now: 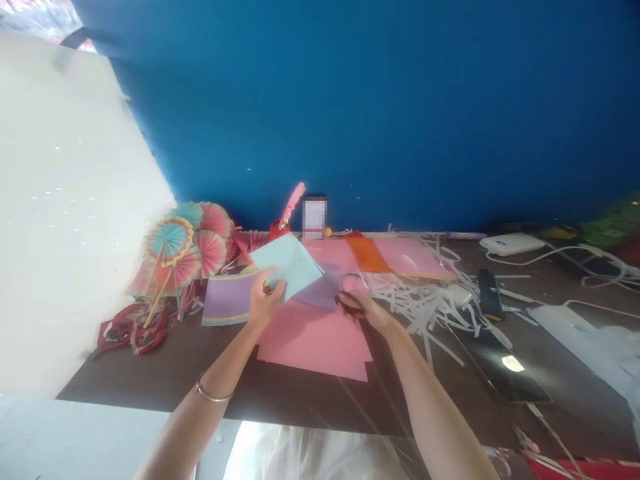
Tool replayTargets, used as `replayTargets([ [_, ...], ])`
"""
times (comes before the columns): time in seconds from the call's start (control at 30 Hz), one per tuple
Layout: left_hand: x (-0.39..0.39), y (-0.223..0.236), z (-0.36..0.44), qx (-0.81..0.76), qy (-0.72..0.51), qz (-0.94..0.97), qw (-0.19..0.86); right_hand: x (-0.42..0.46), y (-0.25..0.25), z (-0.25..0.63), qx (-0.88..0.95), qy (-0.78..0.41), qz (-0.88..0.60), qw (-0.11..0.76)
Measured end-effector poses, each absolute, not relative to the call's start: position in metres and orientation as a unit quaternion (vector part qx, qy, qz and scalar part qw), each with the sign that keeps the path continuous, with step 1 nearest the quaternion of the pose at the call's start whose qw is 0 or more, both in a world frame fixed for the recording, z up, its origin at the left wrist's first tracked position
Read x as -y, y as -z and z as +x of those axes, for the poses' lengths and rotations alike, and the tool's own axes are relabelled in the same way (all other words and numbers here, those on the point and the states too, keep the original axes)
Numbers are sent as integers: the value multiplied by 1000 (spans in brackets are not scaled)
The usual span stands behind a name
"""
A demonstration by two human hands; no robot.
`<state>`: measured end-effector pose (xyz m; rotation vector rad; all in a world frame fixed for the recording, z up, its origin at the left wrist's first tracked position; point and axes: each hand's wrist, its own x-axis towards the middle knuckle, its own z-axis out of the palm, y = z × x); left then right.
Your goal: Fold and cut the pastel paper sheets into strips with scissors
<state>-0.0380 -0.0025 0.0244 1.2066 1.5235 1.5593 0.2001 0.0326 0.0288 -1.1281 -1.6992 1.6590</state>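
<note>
My left hand (267,297) grips a light blue sheet of paper (293,263) by its lower left edge, thumb on top. Dark-handled scissors (352,303) are in my right hand (373,310), fingers closed round the handles. Their blades point toward the blue sheet's right corner; whether they touch it I cannot tell. Beneath both hands lie a purple sheet (320,288) and larger pink sheets (315,340) on the dark table. Left of my left hand rests a purple piece with yellow and blue edge strips (227,301).
Folded paper fans (171,240) stand at the left beside a red item (117,330). White paper strips (415,300) pile up on the right, near a phone (500,363), a power bank (513,244) and cables. Pink paper with an orange band (367,252) lies behind, before the blue wall.
</note>
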Motion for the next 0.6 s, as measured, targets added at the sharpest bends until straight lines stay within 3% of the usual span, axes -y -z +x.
replayTargets([
  [0.6, 9, -33, -32, -561, -588, 487, 318, -26, -34, 200, 595, -620, -424, 285],
])
